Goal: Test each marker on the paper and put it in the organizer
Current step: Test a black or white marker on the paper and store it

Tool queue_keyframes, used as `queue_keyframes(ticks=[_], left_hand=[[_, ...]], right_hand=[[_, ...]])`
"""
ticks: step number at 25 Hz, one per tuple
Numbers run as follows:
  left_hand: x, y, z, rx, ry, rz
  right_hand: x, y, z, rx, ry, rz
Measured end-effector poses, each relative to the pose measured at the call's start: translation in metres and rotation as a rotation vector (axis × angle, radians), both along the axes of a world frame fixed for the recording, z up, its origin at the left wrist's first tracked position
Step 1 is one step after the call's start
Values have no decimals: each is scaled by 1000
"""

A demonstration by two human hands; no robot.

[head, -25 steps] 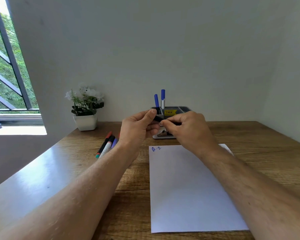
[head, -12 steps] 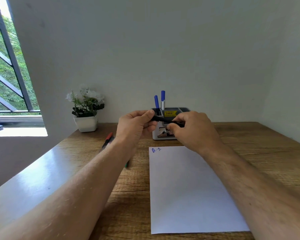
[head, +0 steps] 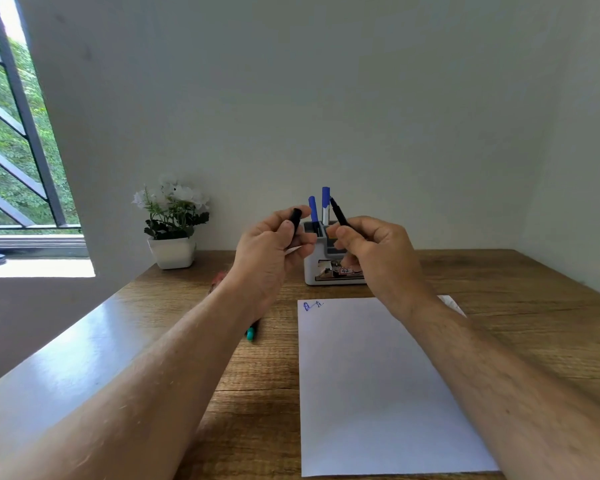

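The person's 2 hands are raised above the table (head: 499,271), just in front of the organizer (head: 314,268). The left hand (head: 274,247) grips a black cap (head: 296,220) between thumb and curled fingers, the cap's end poking up past the thumb. The right hand (head: 374,251) pinches a black marker (head: 338,213) with its bare tip pointing up and slightly left — the cap and the marker are apart, with a gap between them. Most of the marker's barrel is hidden inside the right hand.

The organizer stands at the far side of the table near the wall, partly covered by both hands. 2 blue-capped markers (head: 325,202) stand upright in one of its rear compartments; which one exactly cannot be told.

A white sheet of paper (head: 378,393) lies flat on the table in front of the organizer, under the right forearm. A small blue scribble (head: 311,305) sits in its far left corner; the rest of the sheet shows no marks.

Left of the paper, more markers lie on the table, mostly hidden by the left forearm — a teal end (head: 250,334) shows below the arm and a reddish end (head: 218,280) above it.

A white pot of white flowers (head: 172,223) stands at the far left of the table, beside a window (head: 11,150).
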State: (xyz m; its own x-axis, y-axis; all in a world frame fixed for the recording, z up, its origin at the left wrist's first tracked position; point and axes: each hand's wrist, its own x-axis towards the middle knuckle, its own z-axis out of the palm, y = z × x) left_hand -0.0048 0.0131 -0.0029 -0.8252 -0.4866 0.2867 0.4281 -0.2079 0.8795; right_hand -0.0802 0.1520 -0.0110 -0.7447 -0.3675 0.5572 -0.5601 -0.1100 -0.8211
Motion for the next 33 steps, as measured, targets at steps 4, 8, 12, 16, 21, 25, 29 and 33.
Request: queue_keyframes(ticks=[4, 8, 12, 16, 21, 25, 29, 33], left_hand=[[0, 0, -3, -138, -51, 31], [0, 1, -5, -708, -439, 111], [2, 2, -9, -1042, -658, 93], [-3, -1, -16, -1236, -805, 92], [-7, -4, -18, -1286, -886, 88], [-8, -6, -18, -1350, -887, 95], [-10, -7, -19, -1382, -852, 139], [-10, -7, -21, -1363, -839, 117]], right_hand=[[-2, 1, 0, 31, -41, -26], [-4, 5, -5, 43, -54, -70], [0, 1, -13, 79, -118, -28], [-1, 0, -19, 187, -19, -108], [0, 0, -27, 280, -82, -77], [-2, -2, -31, 407, -132, -2], [-6, -1, -31, 436, -155, 47], [-9, -3, -35, 544, -7, -64]])
